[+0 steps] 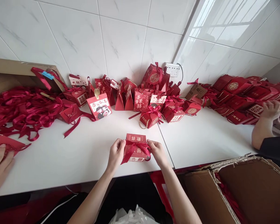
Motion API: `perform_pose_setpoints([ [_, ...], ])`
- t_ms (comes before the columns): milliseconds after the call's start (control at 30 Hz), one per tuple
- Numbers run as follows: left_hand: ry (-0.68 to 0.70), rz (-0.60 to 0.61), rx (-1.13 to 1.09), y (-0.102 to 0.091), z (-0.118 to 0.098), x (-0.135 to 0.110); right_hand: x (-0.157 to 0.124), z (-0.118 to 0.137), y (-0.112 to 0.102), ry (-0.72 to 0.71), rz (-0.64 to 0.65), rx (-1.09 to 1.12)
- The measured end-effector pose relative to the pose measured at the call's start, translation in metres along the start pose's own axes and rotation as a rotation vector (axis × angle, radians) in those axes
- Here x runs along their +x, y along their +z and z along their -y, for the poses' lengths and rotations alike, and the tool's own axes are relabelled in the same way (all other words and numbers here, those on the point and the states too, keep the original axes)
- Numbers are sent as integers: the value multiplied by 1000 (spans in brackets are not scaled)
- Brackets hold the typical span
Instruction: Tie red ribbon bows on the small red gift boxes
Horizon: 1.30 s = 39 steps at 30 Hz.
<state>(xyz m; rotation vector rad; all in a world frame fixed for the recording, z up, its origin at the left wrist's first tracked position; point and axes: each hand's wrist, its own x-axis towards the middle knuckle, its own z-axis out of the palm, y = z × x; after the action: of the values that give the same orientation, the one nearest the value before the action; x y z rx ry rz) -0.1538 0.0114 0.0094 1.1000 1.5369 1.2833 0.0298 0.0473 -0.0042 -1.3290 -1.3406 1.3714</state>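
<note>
A red gift box with gold lettering rests on the white table near its front edge. Across its top runs a red satin ribbon, gathered at a knot in the middle. My left hand is closed at the box's left side, thumb and fingers pinching the ribbon there. On the opposite side my right hand pinches the ribbon near the box's right edge. The fingertips of both hands are partly hidden, so whether they also press the box I cannot tell.
Finished-looking red boxes stand along the tiled wall. Loose ribbons heap at left beside a co-worker's hand. Stacked boxes and another person's hands are at right. An open carton stands front right.
</note>
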Motion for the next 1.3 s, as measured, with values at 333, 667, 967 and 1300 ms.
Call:
perform_pose_setpoints([
  [333,32,60,-45,-5,-4,8,-12,6,-10,-402,290,-345],
  [667,1159,-42,222,24,-43,-57,-57,23,-17,-829,-155,-433],
  [967,426,440,101,83,-47,-40,-174,37,-130,-403,-933,-282],
  [1300,1327,1045,430,210,-16,-128,-324,4,-263,131,-1267,7],
])
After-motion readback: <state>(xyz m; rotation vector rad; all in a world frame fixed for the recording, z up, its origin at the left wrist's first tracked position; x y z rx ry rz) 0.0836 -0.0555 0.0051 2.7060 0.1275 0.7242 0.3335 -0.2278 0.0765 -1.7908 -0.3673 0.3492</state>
